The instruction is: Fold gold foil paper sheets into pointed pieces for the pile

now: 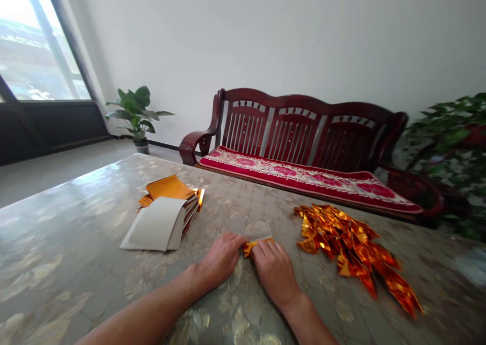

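My left hand and my right hand meet at the middle of the table, pinching a small sheet of gold foil paper between them. The sheet has a pale back and a gold fold showing at its lower edge. To the left lies a stack of paper sheets, white on top, with gold sheets beneath and behind. To the right of my right hand sits a loose heap of folded gold foil pieces, a short distance from my fingers.
The table has a patterned, glossy cover and its far edge runs in front of a dark wooden bench with a red cushion. Potted plants stand at the back left and far right.
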